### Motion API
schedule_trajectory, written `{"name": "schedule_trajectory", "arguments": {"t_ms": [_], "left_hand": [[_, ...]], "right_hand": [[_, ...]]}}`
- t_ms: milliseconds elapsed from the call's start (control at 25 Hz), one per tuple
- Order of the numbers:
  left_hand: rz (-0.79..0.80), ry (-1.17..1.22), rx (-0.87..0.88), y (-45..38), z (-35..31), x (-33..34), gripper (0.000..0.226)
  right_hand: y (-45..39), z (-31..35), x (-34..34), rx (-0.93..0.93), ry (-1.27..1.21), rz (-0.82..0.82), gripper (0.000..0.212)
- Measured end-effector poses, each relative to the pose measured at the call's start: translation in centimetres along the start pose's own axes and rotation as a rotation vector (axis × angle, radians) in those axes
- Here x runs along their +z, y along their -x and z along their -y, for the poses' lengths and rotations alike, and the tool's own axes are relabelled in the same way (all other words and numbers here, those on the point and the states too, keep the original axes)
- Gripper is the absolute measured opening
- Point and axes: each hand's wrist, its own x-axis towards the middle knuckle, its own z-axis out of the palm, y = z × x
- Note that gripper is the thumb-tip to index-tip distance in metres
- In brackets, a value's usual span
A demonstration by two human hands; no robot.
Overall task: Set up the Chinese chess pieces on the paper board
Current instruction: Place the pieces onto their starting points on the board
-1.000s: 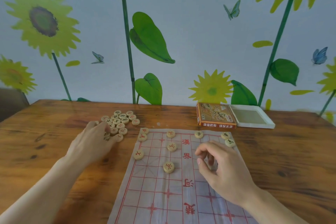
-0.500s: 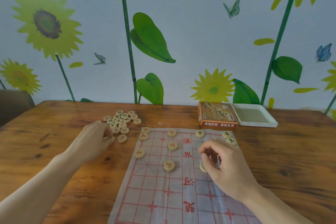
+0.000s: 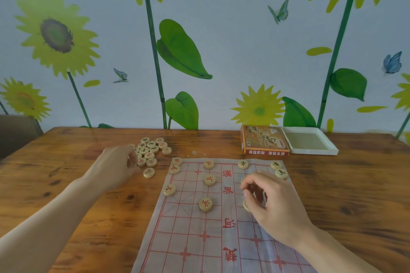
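Right hand (image 3: 275, 204) lowered, pinching round wooden piece (image 3: 246, 206); left hand (image 3: 115, 165) fingering pile (image 3: 150, 150).

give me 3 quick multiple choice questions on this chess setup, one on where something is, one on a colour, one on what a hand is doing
1. Where is the pile of unplaced pieces?
A. on the table left of the paper board
B. inside the white tray
C. on the near end of the board

2. What colour are the grid lines on the paper board?
A. black
B. red
C. green

3. What is the right hand doing?
A. lying flat on the table
B. holding the orange box
C. pinching a piece over the board

Answers:
1. A, the loose heap lies on bare wood beside the board's far left corner, at the left hand.
2. B, the lines and the large characters are printed in red.
3. C, the fingers curl round a piece over the board's right half.
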Motion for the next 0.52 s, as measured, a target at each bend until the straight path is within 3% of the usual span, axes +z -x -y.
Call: {"name": "schedule_trajectory", "arguments": {"t_ms": [360, 520], "left_hand": [[0.052, -0.093, 0.021, -2.1, 1.2, 1.1, 0.026], [0.065, -0.012, 0.023, -1.8, 1.7, 0.2, 0.025]], "right_hand": [[-0.1, 0.0, 0.1, 0.001, -0.005, 0.009, 0.030], [0.0, -0.1, 0.0, 0.004, -0.008, 0.022, 0.027]]}}
